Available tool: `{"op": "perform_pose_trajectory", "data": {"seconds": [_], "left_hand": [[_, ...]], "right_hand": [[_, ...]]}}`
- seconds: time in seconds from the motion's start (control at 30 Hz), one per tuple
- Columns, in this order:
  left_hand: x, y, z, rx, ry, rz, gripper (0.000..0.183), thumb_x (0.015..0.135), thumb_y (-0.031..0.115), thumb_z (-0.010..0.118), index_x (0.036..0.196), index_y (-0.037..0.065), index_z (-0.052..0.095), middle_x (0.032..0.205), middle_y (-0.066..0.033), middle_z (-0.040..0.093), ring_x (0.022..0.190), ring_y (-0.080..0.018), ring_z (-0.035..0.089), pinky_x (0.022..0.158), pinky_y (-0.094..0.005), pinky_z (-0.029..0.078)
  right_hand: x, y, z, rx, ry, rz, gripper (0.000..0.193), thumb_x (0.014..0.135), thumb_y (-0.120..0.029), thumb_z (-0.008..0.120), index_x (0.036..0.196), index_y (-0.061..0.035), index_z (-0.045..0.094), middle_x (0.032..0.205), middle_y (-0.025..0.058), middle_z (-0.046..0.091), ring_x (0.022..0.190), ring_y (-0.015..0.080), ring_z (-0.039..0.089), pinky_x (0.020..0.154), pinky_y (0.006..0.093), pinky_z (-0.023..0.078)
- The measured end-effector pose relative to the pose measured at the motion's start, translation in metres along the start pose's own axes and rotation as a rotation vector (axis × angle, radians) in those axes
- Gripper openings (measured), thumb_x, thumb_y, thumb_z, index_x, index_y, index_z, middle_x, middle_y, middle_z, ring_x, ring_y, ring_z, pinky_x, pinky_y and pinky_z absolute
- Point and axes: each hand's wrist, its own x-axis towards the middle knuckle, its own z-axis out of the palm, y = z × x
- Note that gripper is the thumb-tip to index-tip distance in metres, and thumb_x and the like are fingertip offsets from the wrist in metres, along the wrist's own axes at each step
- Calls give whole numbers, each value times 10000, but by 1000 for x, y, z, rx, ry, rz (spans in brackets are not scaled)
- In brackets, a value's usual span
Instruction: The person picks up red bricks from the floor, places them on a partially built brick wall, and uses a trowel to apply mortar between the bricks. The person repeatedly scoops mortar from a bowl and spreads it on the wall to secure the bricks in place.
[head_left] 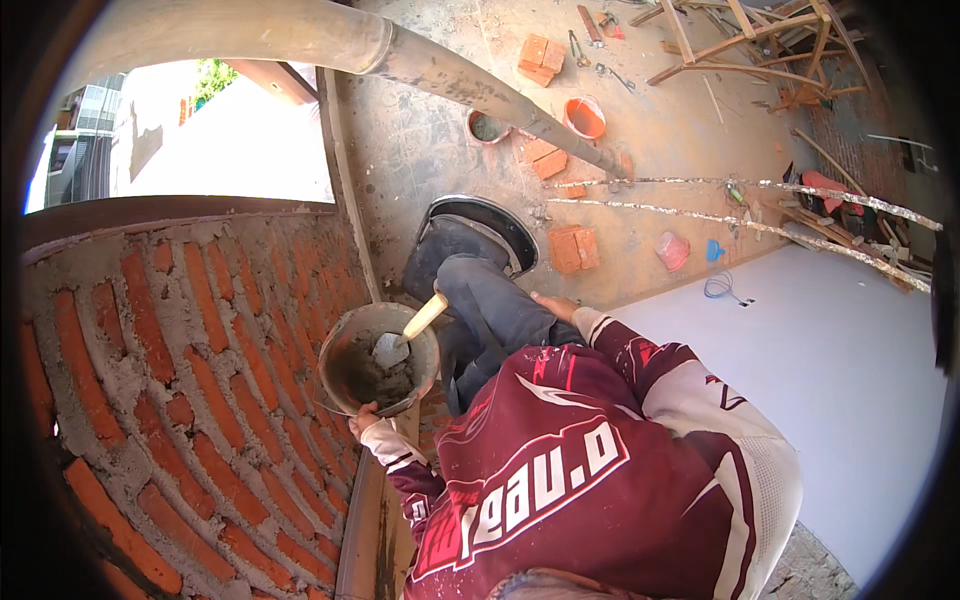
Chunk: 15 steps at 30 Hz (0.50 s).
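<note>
My left hand (pixel 364 421) grips the near rim of a mortar-stained bucket (pixel 426 350) beside the brick wall. Grey mortar (pixel 362 376) lies inside the bucket. A trowel (pixel 428 314) with a pale wooden handle rests in it, its blade on the mortar and its handle leaning out over the far right rim, toward my leg. No hand touches the trowel. My right hand (pixel 556 307) lies against my dark trouser leg, fingers stretched out and holding nothing. The dark trousers (pixel 490 295) show between the two hands.
The rough brick wall (pixel 215 400) stands close on my left. A black tub (pixel 510 235) sits ahead; beyond are stacked bricks (pixel 572 249), an orange bucket (pixel 584 118) and a smaller mortar bucket (pixel 487 127). A thick pole (pixel 470 95) and two mortar-spattered rods (pixel 740 216) cross the space.
</note>
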Motion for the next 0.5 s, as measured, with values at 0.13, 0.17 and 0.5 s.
{"op": "perform_pose_trajectory", "data": {"seconds": [0.13,0.17,0.5], "left_hand": [[-12,20,22,-72,-160,69,266,636,-129,620,829,35,540,821,-55,595,650,-199,565,602,-383,515],[-15,23,27,-57,-217,108,275,638,-129,619,846,36,546,814,-50,598,646,-192,568,604,-377,518],[-83,39,97,44,-641,179,249,747,-73,589,962,50,620,805,-58,651,568,-139,584,384,-270,434]], "right_hand": [[-2,-3,15,-92,249,-124,844,920,-702,477,1308,35,610,1275,211,649,1181,300,614,994,383,454],[0,-6,19,-147,394,-119,813,937,-679,477,1314,29,606,1267,205,653,1162,289,621,972,382,468],[-6,-61,9,983,-332,-129,785,975,-702,374,1334,-28,554,1272,164,623,1123,275,628,958,431,496]]}}
